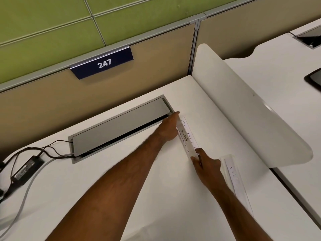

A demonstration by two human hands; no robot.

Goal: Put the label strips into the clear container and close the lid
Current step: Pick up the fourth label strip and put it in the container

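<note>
The clear container (188, 136), a long narrow transparent case, lies on the white desk (121, 188) just right of the recessed cable tray (119, 126), running away from the person, with handwritten label strips (185, 136) showing through or inside it; I cannot tell whether they lie fully within its walls. The left hand (169, 127) rests along the case's far half with its fingers stretched forward, flat and pressing rather than curled round anything. The right hand (205, 162) pinches the near end of the case with thumb and fingertips. Just beside it to the right lies a second long clear piece (231, 169), likely the lid, with a white strip (238, 185) resting on or under it. Judging by this, the task is partway: some strips appear to be in, at least one more seems to be out, and the lid is not yet on. What remains is to slide in the last strip, lay the lid over the case and press it shut. Further off are a power adapter (26, 167) with its cables at the left edge, a curved white divider (243, 101) to the right, and a partition plate numbered 247 (102, 64).
</note>
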